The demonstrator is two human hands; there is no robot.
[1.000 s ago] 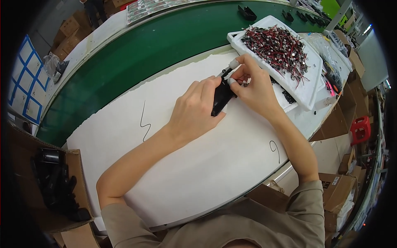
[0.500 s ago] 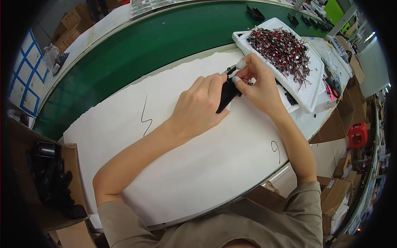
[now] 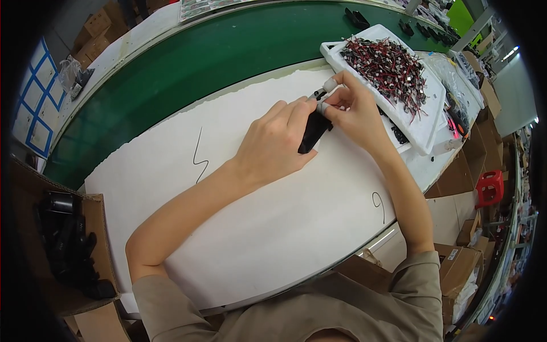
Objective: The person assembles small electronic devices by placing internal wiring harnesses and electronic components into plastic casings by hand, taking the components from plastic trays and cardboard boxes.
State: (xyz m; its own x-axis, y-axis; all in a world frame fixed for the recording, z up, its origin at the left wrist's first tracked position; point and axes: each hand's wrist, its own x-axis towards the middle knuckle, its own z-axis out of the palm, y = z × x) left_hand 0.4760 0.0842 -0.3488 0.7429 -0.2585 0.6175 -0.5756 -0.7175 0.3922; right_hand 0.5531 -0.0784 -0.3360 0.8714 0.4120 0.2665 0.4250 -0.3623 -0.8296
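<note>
My left hand [image 3: 277, 137] is wrapped round a black plastic housing [image 3: 313, 132], holding it tilted just above the white paper. At the housing's far end my right hand [image 3: 354, 108] is closed, its thumb and index finger wearing pale finger cots. Those two fingertips press in at the housing's end, close to the left fingers. Whatever small piece they pinch is hidden behind them. Just right of this hand, a white foam tray [image 3: 436, 122] carries a heap of red and black wires [image 3: 387, 71] with small white connectors.
White paper [image 3: 245, 245] covers the worktop. Beyond it runs a green conveyor belt [image 3: 188, 80] with a black housing [image 3: 356, 19] and several others farther right. A cardboard box [image 3: 108, 245] of black parts stands at left. Tools [image 3: 456, 122] and a red stool [image 3: 489, 188] are at right.
My right thumb and index finger have shifted slightly against the housing's end. My left hand keeps its hold. Black parts on the belt have moved a little to the right.
</note>
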